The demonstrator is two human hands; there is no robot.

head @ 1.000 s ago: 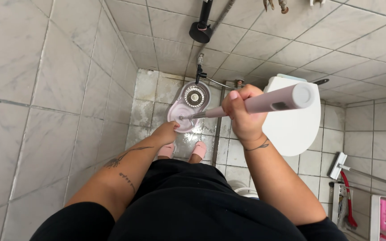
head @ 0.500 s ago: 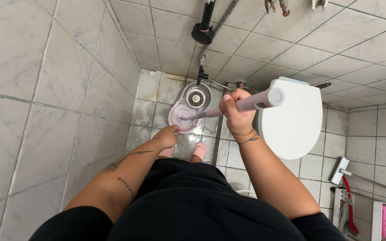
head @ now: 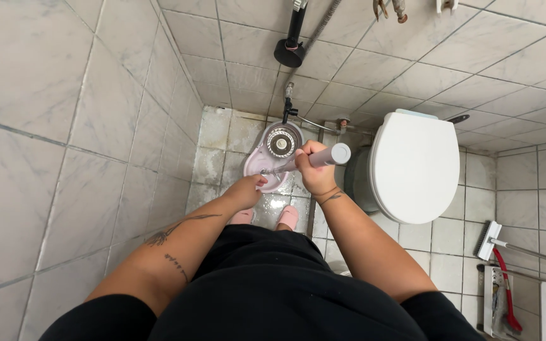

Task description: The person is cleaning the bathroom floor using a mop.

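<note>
I look straight down in a tiled bathroom. My right hand (head: 314, 169) grips the lilac handle of a mop (head: 325, 156), which stands nearly upright over a pink spin-mop bucket (head: 261, 158) on the wet floor. The bucket's round metal spinner basket (head: 280, 141) shows at its far end. My left hand (head: 246, 189) reaches down toward the lower part of the mop shaft near the bucket's rim; whether it grips it I cannot tell. My feet in pink slippers (head: 287, 216) stand just behind the bucket.
A white toilet (head: 412, 165) with its lid down stands right of the bucket. A black shower head (head: 289, 50) and hose hang on the far wall. A floor brush (head: 489, 240) and a red-handled tool (head: 507, 293) lie at the right. Tiled wall close on the left.
The mop handle has dropped away from the camera and stands straighter over the bucket. My right hand went down with it; my left hand stays low by the shaft.
</note>
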